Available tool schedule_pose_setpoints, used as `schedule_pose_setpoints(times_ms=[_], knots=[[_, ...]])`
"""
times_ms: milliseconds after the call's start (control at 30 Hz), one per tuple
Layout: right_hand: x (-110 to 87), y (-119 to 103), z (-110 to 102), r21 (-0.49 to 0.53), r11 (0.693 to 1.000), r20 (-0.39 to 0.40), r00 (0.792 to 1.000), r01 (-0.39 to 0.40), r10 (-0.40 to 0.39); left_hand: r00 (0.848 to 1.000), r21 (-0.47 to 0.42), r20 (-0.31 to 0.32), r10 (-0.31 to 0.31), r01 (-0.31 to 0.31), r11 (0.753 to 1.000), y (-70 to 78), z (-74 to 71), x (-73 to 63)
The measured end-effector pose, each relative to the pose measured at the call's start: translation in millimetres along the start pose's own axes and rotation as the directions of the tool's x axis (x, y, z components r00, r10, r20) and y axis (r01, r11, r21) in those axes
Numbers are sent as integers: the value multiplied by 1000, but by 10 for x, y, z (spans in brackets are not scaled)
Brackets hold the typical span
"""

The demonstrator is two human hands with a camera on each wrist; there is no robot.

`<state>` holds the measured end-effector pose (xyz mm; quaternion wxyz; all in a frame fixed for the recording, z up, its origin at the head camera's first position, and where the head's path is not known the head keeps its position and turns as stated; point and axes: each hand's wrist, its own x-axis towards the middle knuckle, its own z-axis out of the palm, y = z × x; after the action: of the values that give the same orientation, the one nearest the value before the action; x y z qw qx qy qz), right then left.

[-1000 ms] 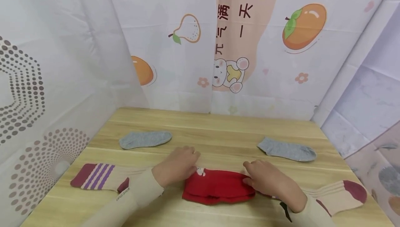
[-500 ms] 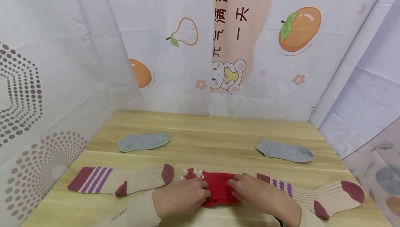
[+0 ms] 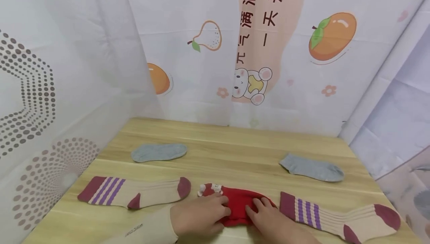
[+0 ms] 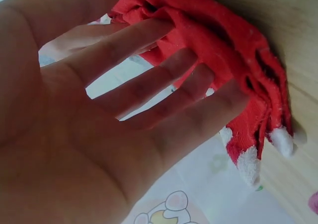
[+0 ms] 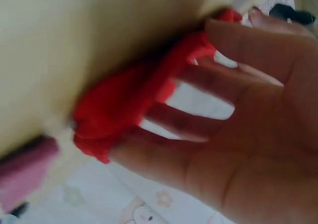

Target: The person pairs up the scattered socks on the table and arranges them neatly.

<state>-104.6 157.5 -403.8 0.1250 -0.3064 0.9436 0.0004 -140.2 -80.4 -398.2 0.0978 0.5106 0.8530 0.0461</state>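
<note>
A small stack of red socks [image 3: 237, 201] with fluffy white bits at its left end lies at the front middle of the table. My left hand [image 3: 203, 214] rests on its left part. In the left wrist view, the extended fingers [image 4: 144, 92] touch the layered red fabric [image 4: 208, 30], and white tufts [image 4: 248, 164] hang at one end. From the right, my right hand [image 3: 273, 219] lays its fingers on the other part. The blurred right wrist view shows these fingers [image 5: 198, 119] spread against the red cloth [image 5: 119, 105], whose right end lifts slightly.
A cream sock [image 3: 151, 191] with purple stripes and maroon ends lies left; a matching sock [image 3: 336, 218] lies right. Farther back are two grey ankle socks [image 3: 159, 152] [image 3: 312, 167]. Printed curtains [image 3: 188, 106] enclose the wooden table [image 3: 231, 150] at the back and sides.
Both hands have come inward from the ends of the red socks onto their middle, drawing the fabric narrower. The right hand has lately shifted slightly toward the front. The view has tilted a little.
</note>
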Motion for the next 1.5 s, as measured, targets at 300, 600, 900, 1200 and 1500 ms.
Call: schedule_pose_setpoints(times_ms=[300,600,900,1200,1500], knots=[[-6,17,48,89,996,-86,996,4,4,997,-74,-28,-66,64,995,-35,-4,-34],[33,94,-65,246,968,-135,988,-40,75,990,-48,-126,-69,63,997,-122,-29,20],[174,208,-127,215,976,-237,971,19,33,987,-11,-147,-57,56,998,-265,-71,97],[232,364,-143,247,969,-250,967,24,40,986,47,-159,-41,50,998,-322,-91,261],[342,526,-94,220,971,-314,949,89,-15,989,55,-136,-54,62,997,-408,-14,374]])
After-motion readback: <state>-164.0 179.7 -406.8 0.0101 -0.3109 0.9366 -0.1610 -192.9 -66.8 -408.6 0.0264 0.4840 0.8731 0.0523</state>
